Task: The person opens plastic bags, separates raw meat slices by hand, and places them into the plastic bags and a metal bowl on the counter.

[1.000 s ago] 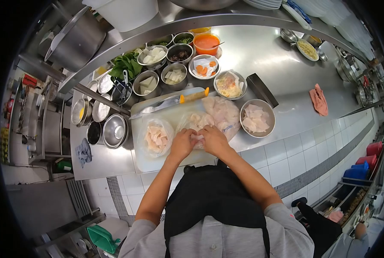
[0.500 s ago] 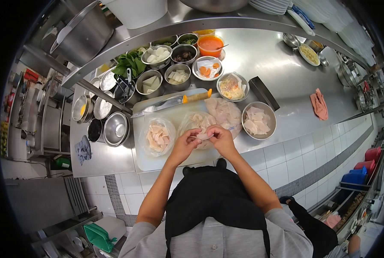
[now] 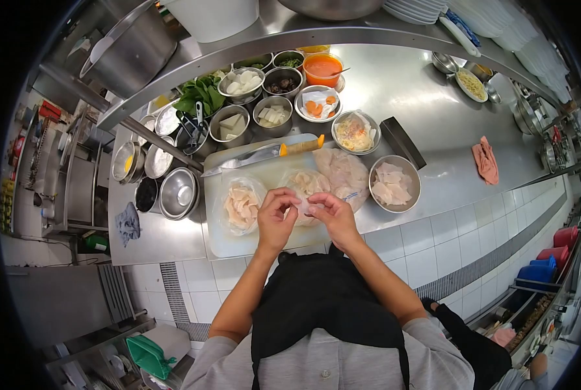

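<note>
Left hand point(image 3: 276, 220), shifted leftward, pinches pale meat slice point(image 3: 304, 206) with right hand point(image 3: 336, 220).
Both hover above the cutting board point(image 3: 267, 171) near its front edge.

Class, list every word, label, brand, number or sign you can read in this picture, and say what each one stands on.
No readable text.
Large plastic bag of pale meat: small blue marks, perhaps print, too small and blurred to read.
Knife: no lettering readable on the blade.
Yellow-green items at the far left edge: too blurred to tell whether they carry labels.
</note>
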`<move>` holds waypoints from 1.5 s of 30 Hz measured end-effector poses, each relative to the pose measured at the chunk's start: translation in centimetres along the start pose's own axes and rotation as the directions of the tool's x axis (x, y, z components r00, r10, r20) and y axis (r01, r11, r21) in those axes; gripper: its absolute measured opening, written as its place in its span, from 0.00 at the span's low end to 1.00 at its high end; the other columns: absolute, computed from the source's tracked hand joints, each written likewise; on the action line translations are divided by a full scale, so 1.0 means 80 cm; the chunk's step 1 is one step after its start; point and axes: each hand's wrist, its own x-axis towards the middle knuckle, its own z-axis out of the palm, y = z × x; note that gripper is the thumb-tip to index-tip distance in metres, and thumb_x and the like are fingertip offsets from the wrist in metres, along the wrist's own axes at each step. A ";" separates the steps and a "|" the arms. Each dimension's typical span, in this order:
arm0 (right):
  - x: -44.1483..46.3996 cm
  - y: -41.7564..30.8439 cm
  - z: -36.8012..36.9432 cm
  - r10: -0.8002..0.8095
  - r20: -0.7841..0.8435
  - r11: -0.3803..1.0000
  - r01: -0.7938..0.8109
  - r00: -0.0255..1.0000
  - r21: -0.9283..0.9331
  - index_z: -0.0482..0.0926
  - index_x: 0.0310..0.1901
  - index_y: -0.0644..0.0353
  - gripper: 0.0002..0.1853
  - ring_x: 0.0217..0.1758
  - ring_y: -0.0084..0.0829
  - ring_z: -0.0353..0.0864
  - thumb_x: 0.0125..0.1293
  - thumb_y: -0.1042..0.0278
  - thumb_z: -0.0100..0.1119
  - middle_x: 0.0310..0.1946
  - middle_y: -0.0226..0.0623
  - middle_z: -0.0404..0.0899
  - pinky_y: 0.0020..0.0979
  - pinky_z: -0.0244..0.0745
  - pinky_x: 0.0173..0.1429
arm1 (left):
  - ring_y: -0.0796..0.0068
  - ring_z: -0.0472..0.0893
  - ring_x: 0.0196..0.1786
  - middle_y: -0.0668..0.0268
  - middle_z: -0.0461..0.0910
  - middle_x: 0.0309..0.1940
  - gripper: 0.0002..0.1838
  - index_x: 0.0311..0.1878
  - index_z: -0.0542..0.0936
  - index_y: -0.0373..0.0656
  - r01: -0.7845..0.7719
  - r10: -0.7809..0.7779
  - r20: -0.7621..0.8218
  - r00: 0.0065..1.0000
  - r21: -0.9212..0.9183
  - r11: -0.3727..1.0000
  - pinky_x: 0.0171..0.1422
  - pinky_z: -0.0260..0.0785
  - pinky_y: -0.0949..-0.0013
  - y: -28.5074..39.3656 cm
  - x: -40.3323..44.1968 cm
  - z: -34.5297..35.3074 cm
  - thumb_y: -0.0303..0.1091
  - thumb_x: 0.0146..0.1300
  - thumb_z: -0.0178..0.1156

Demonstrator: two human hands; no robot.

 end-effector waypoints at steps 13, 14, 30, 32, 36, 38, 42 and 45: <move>0.001 -0.019 0.007 -0.147 -0.107 0.867 0.076 0.983 -0.493 0.83 0.41 0.66 0.09 0.39 0.22 0.84 0.58 0.84 0.67 0.34 0.34 0.84 0.22 0.78 0.43 | 0.78 0.78 0.50 0.64 0.76 0.52 0.19 0.59 0.74 0.34 0.418 -0.394 0.146 0.908 -0.407 0.812 0.55 0.73 0.74 0.003 0.002 -0.001 0.20 0.64 0.62; 0.000 -0.022 0.007 -0.147 -0.108 0.867 0.075 0.983 -0.493 0.83 0.41 0.66 0.09 0.39 0.22 0.84 0.58 0.84 0.67 0.34 0.34 0.84 0.22 0.78 0.43 | 0.79 0.78 0.48 0.65 0.77 0.49 0.19 0.58 0.74 0.34 0.443 -0.416 0.160 0.895 -0.422 0.791 0.54 0.73 0.74 0.004 0.003 -0.001 0.20 0.64 0.63; 0.016 0.007 -0.004 -0.015 -0.081 0.979 -0.002 0.997 -0.203 0.79 0.51 0.67 0.14 0.40 0.24 0.84 0.63 0.80 0.63 0.41 0.38 0.83 0.25 0.82 0.47 | 0.79 0.80 0.41 0.65 0.81 0.40 0.13 0.54 0.76 0.35 0.452 -0.481 -0.039 0.876 -0.286 0.845 0.48 0.74 0.74 -0.001 0.000 -0.040 0.27 0.70 0.58; 0.016 0.004 -0.010 -0.012 -0.091 0.966 -0.012 0.996 -0.259 0.79 0.51 0.68 0.13 0.40 0.24 0.84 0.64 0.81 0.61 0.39 0.38 0.82 0.26 0.82 0.46 | 0.80 0.80 0.39 0.64 0.82 0.42 0.13 0.55 0.77 0.36 0.413 -0.467 -0.215 0.858 -0.254 0.875 0.45 0.75 0.75 -0.010 -0.003 -0.078 0.29 0.70 0.58; 0.024 0.001 -0.025 -0.021 -0.068 0.941 -0.003 0.997 -0.338 0.78 0.50 0.68 0.12 0.39 0.27 0.84 0.66 0.79 0.60 0.39 0.38 0.83 0.28 0.81 0.45 | 0.73 0.81 0.43 0.60 0.81 0.44 0.17 0.57 0.78 0.38 0.565 -0.550 -0.275 0.789 -0.029 0.825 0.48 0.75 0.70 -0.005 -0.001 -0.147 0.30 0.66 0.62; 0.034 -0.001 -0.029 -0.064 -0.107 0.850 -0.002 0.992 -0.527 0.80 0.48 0.66 0.11 0.39 0.25 0.84 0.64 0.79 0.61 0.38 0.37 0.83 0.26 0.80 0.43 | 0.64 0.79 0.47 0.56 0.80 0.49 0.21 0.58 0.79 0.40 0.396 -0.284 -0.281 0.916 0.735 0.550 0.54 0.73 0.63 -0.035 -0.019 -0.167 0.30 0.61 0.65; 0.046 -0.004 -0.032 -0.194 -0.100 0.706 0.068 0.976 -0.705 0.82 0.48 0.64 0.13 0.37 0.32 0.84 0.61 0.77 0.62 0.35 0.38 0.85 0.30 0.80 0.43 | 0.57 0.76 0.49 0.53 0.77 0.52 0.23 0.58 0.79 0.42 0.514 -0.410 -0.317 0.855 0.618 0.595 0.58 0.70 0.58 -0.023 -0.031 -0.154 0.29 0.58 0.65; 0.053 0.004 -0.024 -0.173 0.080 0.438 0.149 0.982 -0.887 0.83 0.48 0.61 0.15 0.40 0.42 0.83 0.57 0.77 0.62 0.38 0.40 0.85 0.36 0.78 0.48 | 0.59 0.77 0.47 0.55 0.78 0.52 0.22 0.59 0.79 0.43 0.501 -0.375 -0.333 0.865 0.604 0.619 0.57 0.70 0.59 -0.027 -0.038 -0.146 0.28 0.59 0.64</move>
